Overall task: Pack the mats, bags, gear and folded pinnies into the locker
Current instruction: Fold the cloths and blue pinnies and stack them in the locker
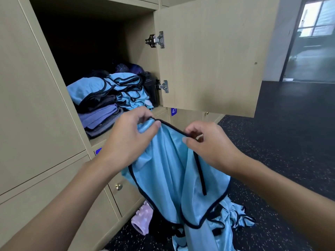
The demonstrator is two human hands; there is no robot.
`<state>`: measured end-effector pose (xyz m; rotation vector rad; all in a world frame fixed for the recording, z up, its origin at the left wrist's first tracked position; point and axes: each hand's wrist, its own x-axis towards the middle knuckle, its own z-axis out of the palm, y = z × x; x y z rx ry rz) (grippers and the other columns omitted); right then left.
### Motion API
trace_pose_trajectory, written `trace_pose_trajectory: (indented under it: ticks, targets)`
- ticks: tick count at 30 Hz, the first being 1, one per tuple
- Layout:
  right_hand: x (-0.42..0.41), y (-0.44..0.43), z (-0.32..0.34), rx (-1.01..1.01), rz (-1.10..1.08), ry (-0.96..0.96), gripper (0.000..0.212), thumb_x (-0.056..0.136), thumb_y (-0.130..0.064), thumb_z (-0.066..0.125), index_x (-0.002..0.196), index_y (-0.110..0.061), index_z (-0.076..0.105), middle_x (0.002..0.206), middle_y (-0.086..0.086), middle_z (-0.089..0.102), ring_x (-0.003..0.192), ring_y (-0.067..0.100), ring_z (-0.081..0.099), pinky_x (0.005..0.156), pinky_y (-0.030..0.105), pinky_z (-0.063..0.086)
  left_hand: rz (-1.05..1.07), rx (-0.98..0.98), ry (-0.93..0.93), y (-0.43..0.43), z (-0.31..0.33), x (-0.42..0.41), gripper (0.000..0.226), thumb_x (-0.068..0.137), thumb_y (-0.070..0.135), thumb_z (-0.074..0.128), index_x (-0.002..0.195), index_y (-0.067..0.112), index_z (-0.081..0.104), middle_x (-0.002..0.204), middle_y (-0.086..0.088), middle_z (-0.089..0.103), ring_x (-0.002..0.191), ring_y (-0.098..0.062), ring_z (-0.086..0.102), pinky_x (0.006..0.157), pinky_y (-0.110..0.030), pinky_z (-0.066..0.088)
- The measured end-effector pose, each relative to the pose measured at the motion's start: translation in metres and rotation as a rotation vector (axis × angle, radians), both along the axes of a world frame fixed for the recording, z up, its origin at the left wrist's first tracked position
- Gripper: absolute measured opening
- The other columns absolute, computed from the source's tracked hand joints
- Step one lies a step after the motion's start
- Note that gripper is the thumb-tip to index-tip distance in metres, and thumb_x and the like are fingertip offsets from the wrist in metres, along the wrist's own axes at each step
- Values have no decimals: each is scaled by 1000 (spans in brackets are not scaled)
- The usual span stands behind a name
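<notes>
A light blue pinnie [174, 171] with black trim hangs unfolded in front of the lockers. My left hand [126, 140] pinches its top edge at the left, and my right hand [208, 144] pinches the black trim at the right. The open locker [137, 57] holds folded blue pinnies [126, 87], a stack of purple and grey mats or cloths [101, 116] and a dark bag [150, 86] at the back right. More blue pinnies [239, 218] lie in a heap on the floor below, next to a lilac foam roller [141, 220].
The locker door [213, 55] stands swung open to the right at head height. Closed lockers with brass knobs [118, 186] fill the wall to the left and below. Dark speckled floor [282, 160] stretches right toward a glass door [311, 51].
</notes>
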<state>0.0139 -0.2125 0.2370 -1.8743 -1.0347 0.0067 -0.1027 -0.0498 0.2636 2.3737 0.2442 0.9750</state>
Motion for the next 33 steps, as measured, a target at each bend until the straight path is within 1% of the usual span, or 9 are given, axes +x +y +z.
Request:
trace_pose_trajectory:
  ticks: [3, 7, 9, 13, 16, 18, 21, 26, 33]
  targets:
    - [0, -2, 3, -4, -33, -14, 14, 91, -13, 66, 79, -19, 63, 80, 5, 68, 63, 6, 49, 63, 22, 43, 169, 102, -54, 9, 4, -4, 15, 90, 26, 69, 81, 20, 59, 74, 10, 62, 74, -8, 58, 66, -21, 42]
    - [0, -3, 7, 13, -58, -22, 14, 92, -12, 64, 80, -19, 63, 75, -1, 64, 58, 4, 46, 58, 18, 40, 319, 134, 15, 17, 3, -6, 11, 89, 31, 68, 85, 24, 60, 77, 15, 62, 75, -15, 61, 68, -35, 46]
    - [-1, -3, 8, 25, -43, -19, 15, 92, -10, 63, 79, -17, 63, 67, -1, 61, 52, 3, 43, 53, 17, 37, 261, 135, 65, 13, 2, -7, 12, 87, 32, 71, 97, 29, 65, 90, 20, 65, 85, -10, 63, 76, -30, 45]
    - [-6, 2, 6, 28, 33, 4, 11, 88, -5, 64, 81, -12, 67, 72, 8, 68, 51, 3, 41, 50, 19, 34, -120, 0, 256, -12, -9, -1, 50, 81, 37, 79, 128, 27, 65, 121, 24, 64, 112, 11, 57, 99, -11, 40]
    - [-7, 4, 5, 42, 62, 22, 8, 86, -3, 66, 82, -10, 68, 76, 9, 71, 56, 4, 47, 56, 21, 39, -197, -49, 270, -17, -23, 10, 11, 86, 22, 77, 97, 20, 77, 84, 8, 75, 79, -3, 67, 80, -28, 52]
    - [-6, 3, 4, 43, 70, 10, 5, 86, -5, 68, 86, -9, 69, 82, 8, 71, 64, 4, 53, 62, 14, 40, -154, -57, 222, -12, -25, 13, 8, 89, 20, 73, 82, 16, 74, 73, -5, 68, 62, -8, 53, 63, -32, 45]
    - [-3, 0, 2, 59, 31, -30, 21, 85, -12, 74, 102, -16, 62, 98, -4, 62, 86, -2, 54, 74, 3, 37, -119, -86, 139, -3, -17, 11, 8, 92, 18, 69, 85, 18, 73, 76, -1, 69, 65, -14, 57, 65, -30, 46]
    - [-6, -7, 7, 33, 105, 4, 9, 88, -7, 70, 82, -11, 64, 78, -3, 61, 59, -7, 49, 60, 8, 39, -119, -89, 111, 4, -7, 4, 10, 92, 20, 69, 83, 20, 73, 76, 2, 70, 64, -3, 56, 61, -19, 44]
    - [-11, -5, 7, 63, 205, 132, 18, 90, 1, 62, 80, -12, 54, 60, -10, 58, 49, 1, 42, 50, 15, 36, -231, -152, 169, -1, -6, 0, 12, 89, 29, 69, 79, 22, 72, 77, 1, 71, 63, -2, 58, 59, -18, 46]
